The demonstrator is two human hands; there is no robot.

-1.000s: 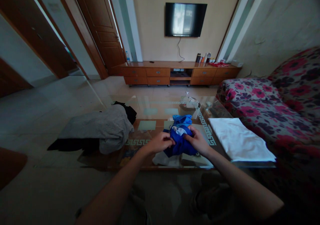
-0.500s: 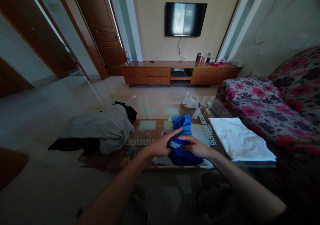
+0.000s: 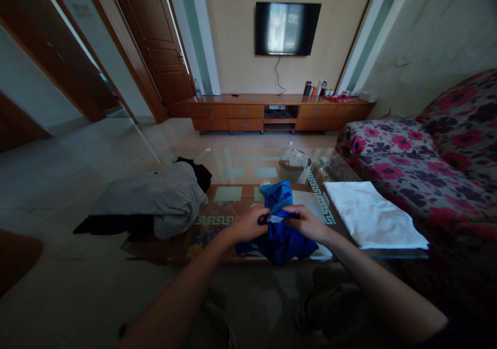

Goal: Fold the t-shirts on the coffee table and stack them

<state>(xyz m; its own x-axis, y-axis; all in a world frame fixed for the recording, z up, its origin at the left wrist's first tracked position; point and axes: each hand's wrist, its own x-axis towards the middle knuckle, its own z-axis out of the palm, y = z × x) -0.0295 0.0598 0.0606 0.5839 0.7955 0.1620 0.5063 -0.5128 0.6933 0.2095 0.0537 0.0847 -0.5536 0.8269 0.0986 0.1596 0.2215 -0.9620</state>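
Note:
A crumpled blue garment (image 3: 282,240), light blue at its far end and dark blue at its near end, lies bunched on the glass coffee table (image 3: 248,155). My left hand (image 3: 253,223) is closed on its left side, thumb and fingers pinching the cloth. From the right, my right hand (image 3: 305,221) grips the same garment, fingers curled into the fabric. Between the two hands a pale patch of the cloth shows. Exactly which kind of garment it is, I cannot make out.
A grey and black heap of clothes (image 3: 147,199) lies at the table's left. On the right is a folded white cloth (image 3: 375,214). A floral sofa (image 3: 396,157) stands beyond it, a wastebasket (image 3: 294,168) behind the table, and a low wooden cabinet (image 3: 244,112) against the wall.
My hands have gone from partly spread fingers to a closed grip on the blue garment. Its dark near part has spread out to the left and toward me.

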